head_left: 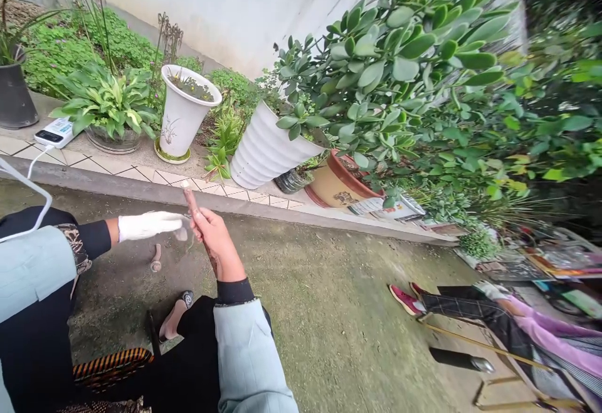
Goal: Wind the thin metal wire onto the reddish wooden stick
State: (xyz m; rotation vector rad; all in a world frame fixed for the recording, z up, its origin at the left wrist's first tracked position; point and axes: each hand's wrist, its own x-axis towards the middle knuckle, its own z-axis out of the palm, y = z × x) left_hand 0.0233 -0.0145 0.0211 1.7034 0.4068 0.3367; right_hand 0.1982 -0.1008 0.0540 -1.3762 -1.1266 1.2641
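Observation:
My right hand [214, 237], bare, is closed around a slim brown stick [189, 198] with a pale tip. The stick points up and forward, and its lower end runs down along the palm and wrist. My left hand [153, 225] wears a white glove, its fingers stretched out flat toward the right hand. Just below those fingertips is a blurred greyish shape [180, 234]; I cannot tell whether it is part of the glove. On the ground beneath lies a small curved pinkish-brown piece [156, 257].
A tiled ledge [132, 172] carries potted plants, including a white flared pot [181, 125], a ribbed white pot [270, 146] and a tan pot [336, 184]. A white device [55, 132] with a cable sits at left. Another person [470, 313] sits at right.

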